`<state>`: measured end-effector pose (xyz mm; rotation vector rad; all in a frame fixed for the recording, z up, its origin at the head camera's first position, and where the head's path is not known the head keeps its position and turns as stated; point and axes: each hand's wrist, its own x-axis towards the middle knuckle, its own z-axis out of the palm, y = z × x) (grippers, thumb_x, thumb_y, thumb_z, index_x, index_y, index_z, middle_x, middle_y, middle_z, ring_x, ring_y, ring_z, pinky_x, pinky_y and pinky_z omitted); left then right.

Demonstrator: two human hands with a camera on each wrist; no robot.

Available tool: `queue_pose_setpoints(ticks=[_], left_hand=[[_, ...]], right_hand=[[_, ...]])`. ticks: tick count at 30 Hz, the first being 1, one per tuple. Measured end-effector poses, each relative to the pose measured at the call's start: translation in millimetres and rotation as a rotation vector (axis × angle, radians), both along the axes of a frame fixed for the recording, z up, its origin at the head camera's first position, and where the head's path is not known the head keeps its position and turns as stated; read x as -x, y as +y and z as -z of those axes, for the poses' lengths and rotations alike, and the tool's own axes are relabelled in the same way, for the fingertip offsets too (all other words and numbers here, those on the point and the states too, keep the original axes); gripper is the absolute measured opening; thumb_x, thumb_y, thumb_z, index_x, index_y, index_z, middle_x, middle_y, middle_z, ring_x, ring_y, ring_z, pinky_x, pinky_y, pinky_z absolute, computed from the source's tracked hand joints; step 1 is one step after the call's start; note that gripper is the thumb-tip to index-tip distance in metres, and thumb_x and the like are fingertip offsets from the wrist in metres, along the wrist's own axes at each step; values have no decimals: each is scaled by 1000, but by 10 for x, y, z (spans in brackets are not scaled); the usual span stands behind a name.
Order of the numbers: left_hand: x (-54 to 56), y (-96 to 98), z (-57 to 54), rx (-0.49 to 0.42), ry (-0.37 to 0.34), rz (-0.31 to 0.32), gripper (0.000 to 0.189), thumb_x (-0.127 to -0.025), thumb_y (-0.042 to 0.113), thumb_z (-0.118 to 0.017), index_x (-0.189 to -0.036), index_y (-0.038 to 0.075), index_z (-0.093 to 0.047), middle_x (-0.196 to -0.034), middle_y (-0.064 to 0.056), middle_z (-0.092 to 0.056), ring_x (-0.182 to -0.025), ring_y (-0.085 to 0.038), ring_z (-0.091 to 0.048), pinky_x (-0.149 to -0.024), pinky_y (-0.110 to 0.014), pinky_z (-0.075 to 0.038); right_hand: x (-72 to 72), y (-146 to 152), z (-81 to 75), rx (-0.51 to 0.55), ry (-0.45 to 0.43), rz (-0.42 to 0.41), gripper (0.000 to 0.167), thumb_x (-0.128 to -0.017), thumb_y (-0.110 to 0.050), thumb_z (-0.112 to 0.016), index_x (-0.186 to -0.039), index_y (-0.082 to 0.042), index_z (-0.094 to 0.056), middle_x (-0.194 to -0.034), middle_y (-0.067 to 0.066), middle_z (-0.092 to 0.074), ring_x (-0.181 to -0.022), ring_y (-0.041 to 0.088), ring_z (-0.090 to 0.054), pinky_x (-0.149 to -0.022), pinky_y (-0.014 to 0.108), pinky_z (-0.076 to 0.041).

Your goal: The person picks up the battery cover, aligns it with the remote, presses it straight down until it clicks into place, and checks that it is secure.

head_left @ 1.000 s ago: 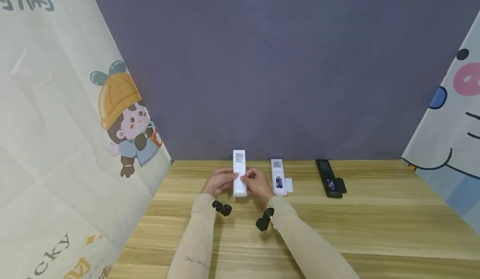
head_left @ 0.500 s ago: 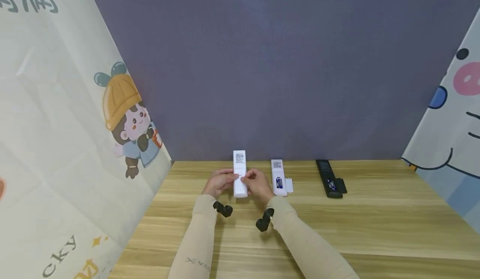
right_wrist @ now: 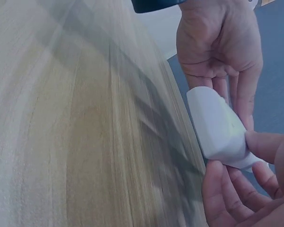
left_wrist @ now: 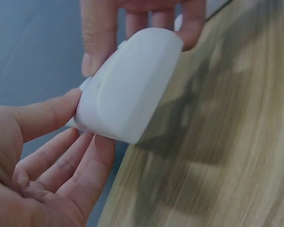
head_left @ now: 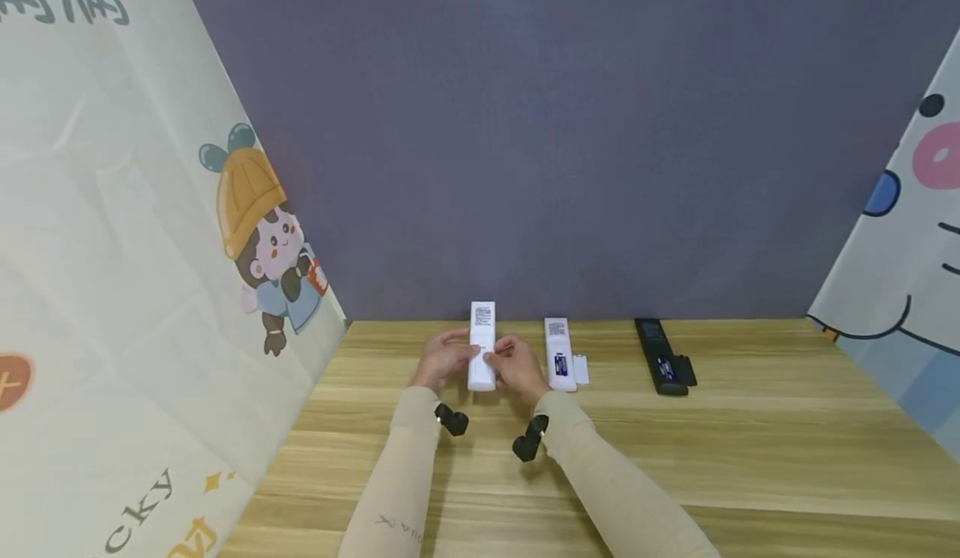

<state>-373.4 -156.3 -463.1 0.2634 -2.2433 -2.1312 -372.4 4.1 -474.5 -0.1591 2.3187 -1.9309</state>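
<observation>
A white remote control (head_left: 483,334) is held back side up, printed label at the far end, above the table. My left hand (head_left: 442,360) grips its left edge, thumb on the back and fingers beneath. From the other side my right hand (head_left: 519,368) grips it too, its thumb pressing on the back near the middle. In the left wrist view the rounded near end of the remote (left_wrist: 132,87) hangs over the wood, apart from it. The right wrist view shows both hands around the remote (right_wrist: 215,125). Whether its battery cover is fully seated is too small to tell.
Right of the hands lies a second white remote (head_left: 556,341), blue batteries exposed, with its white cover (head_left: 581,369) beside it. Farther right is a black remote (head_left: 653,343), batteries showing, its black cover (head_left: 684,370) alongside. A dark wall (head_left: 570,141) rises behind the wooden table (head_left: 675,458).
The head view has shifted slightly, so everything sits a little farther right. Both hands keep their grip on the white remote, with only a slight shift of the left fingers.
</observation>
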Motion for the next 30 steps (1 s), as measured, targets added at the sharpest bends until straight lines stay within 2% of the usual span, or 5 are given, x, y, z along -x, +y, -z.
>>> queue_pose_setpoints(ticks=[5,10,15,20,30], left_hand=[[-17,63,-19,133,51,-51,44,-85,-2,-77,-127,-5,-66,-108,-27,-74,-85,-23,-74,-81,-39,-63],[-18,110,-34,243,71,-59,41,-84,-3,-77,-124,-6,-69,-107,-25,-73,-93,-26,-72,-80,-36,-62],[-5,139,-30,268,74,-44,39,-83,-6,-75,-122,-8,-69,-111,-26,-72,-98,-28,-71,-82,-33,-61],[-22,156,-16,309,76,-53,37,-84,-7,-73,-120,-7,-69,-112,-25,-73,-100,-29,-71,-83,-35,-61],[-3,151,28,440,109,-74,34,-84,-3,-76,-116,-10,-70,-108,-26,-74,-98,-33,-74,-82,-37,-62]], right_hand=[[33,20,24,10,-24,-4,32,-94,-6,-70,-122,-2,-56,-114,23,-67,-82,21,-65,-60,28,-58],[39,37,38,-6,-7,-2,39,-93,-6,-70,-130,-1,-57,-114,25,-68,-80,20,-66,-66,36,-61],[34,35,34,-35,44,2,44,-92,-2,-71,-134,3,-58,-112,27,-70,-73,18,-67,-65,36,-62],[39,16,53,-44,25,-11,50,-90,0,-72,-138,2,-58,-116,27,-70,-75,18,-68,-66,31,-61],[66,-19,110,-44,31,-35,49,-91,0,-72,-138,3,-59,-117,25,-71,-79,18,-70,-69,32,-62]])
